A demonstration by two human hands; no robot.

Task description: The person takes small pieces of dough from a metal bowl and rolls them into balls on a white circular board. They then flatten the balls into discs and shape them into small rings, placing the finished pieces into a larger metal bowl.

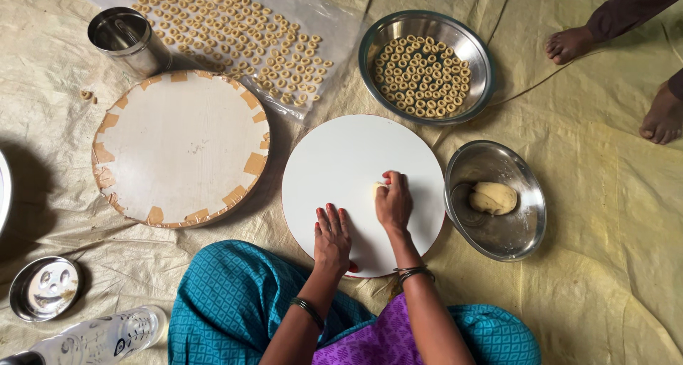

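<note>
She sits on the floor with a round white board in front of her knees, and both hands are down on it. The right hand lies palm-down near the middle of the board, fingers drawn close together and curled over a small piece of pale dough. Only the left end of that dough peeks out from under the fingertips; the rest is hidden beneath them, so it sits pressed between the fingers and the board. The left hand rests flat on the near edge of the board, fingers straight and lying side by side, holding nothing and a little apart from the dough.

Just to the right of the board stands a steel bowl with a larger lump of dough inside. Beyond the board, another steel bowl holds a heap of small dough rings, and more rings are laid out in rows on a clear plastic sheet. To the left lies a second round board with brown tape around its rim, and a steel cup stands behind it. A small steel plate and a clear bottle lie near her left knee. Another person's bare feet stand at the far right on the cream ground sheet.
</note>
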